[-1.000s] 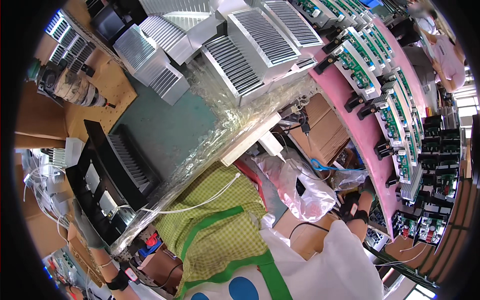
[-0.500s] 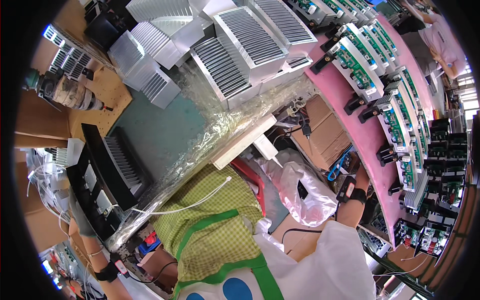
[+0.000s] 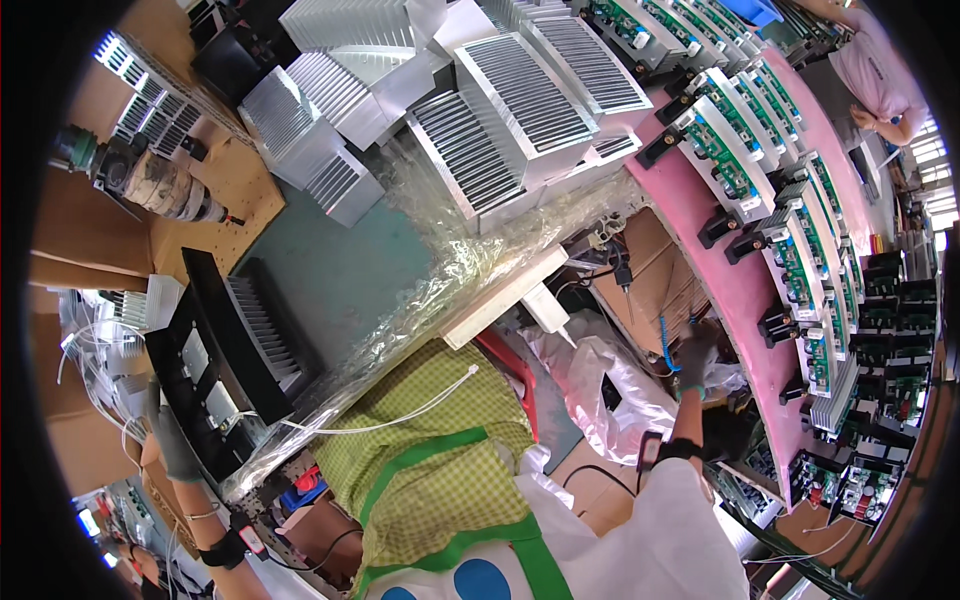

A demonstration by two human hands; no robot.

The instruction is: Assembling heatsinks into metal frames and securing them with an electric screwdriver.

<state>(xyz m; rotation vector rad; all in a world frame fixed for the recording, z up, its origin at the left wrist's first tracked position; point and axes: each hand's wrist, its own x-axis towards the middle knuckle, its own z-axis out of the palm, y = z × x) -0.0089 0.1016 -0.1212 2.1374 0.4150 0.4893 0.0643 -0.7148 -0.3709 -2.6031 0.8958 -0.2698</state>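
Observation:
A black metal housing with a finned heat sink (image 3: 255, 320) stands tilted at the left end of the bench. My left hand (image 3: 178, 445), in a grey glove, grips its near left side, with part of the fingers hidden behind it. From the housing a white cable (image 3: 400, 420) with a small plug trails across my checked apron (image 3: 420, 400). My right hand (image 3: 697, 358), also gloved, reaches low beside the pink-topped table, close to a blue coiled cord (image 3: 668, 345) and some clear plastic. Shadow hides its fingers, so what it touches is unclear.
Silver heat sinks (image 3: 520, 100) are piled on the film-wrapped bench edge. Green circuit boards on metal plates (image 3: 720, 150) line the pink table (image 3: 700, 240). A white plastic bag (image 3: 620, 400) and cardboard (image 3: 650, 270) lie between. Another person (image 3: 880, 75) stands far right.
My right hand has moved forward and come into view by the blue cord; before, only its forearm showed. My left hand stays at the black housing. The whole view has shifted slightly.

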